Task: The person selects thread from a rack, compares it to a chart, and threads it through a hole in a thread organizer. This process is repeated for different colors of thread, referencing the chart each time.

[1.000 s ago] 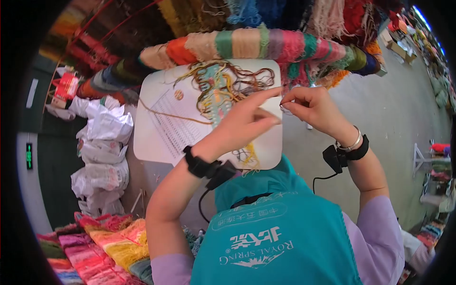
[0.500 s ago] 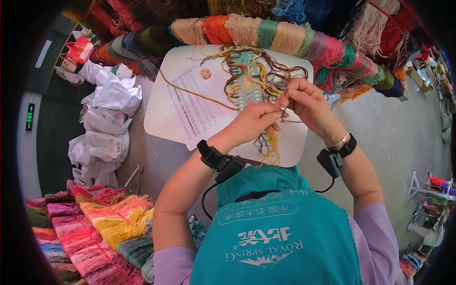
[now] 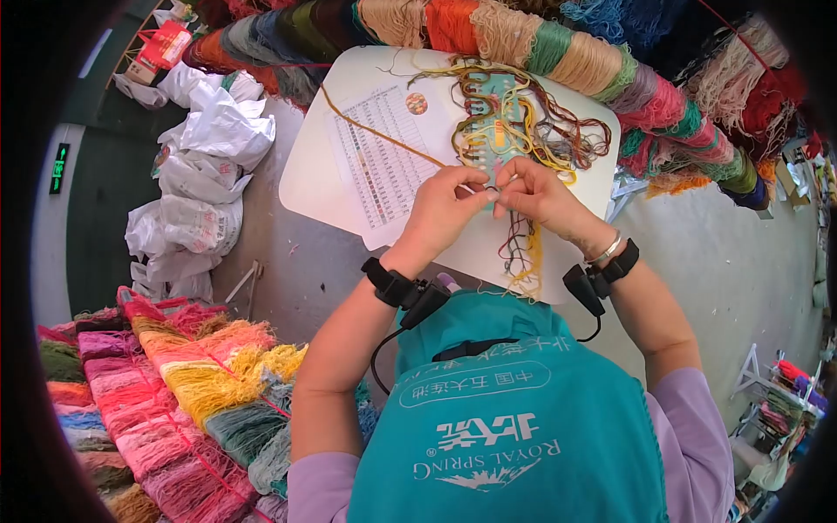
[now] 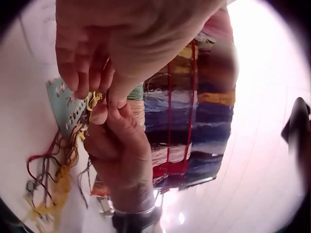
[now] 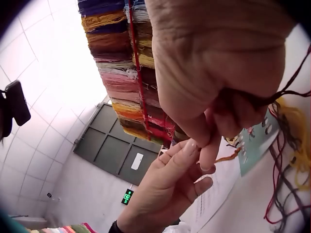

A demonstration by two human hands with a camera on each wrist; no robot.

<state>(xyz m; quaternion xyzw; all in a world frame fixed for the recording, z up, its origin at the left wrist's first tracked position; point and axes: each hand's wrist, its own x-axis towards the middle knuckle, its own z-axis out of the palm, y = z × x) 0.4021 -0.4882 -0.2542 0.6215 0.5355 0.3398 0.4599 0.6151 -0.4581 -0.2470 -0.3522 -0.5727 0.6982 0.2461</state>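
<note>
Dark red-brown thread strand: between the two hands, above the near part of the white round-cornered table. Left hand: thumb and forefinger brought together, apparently pinching the strand. Right hand: fingers curled round it, thumb and forefinger tips closed, meeting the left thumb tip.

Key relation: the pinch point sits over the near end of the flat teal card with a row of punched holes. Card's long axis runs forward, away from the person, passing between the hands; neither hand clearly nearer. Strand's line: from the pinch, through the right hand and out past its curled fingers. Judgement: the right hand governs the longer length, the left only the end at the pinch. Whether the strand joins the card: cannot tell, fingers cover it.

Loose yellow and red thread tails lie on the person's side of the hands. Brown cord slants off left, across the printed paper chart.
</note>
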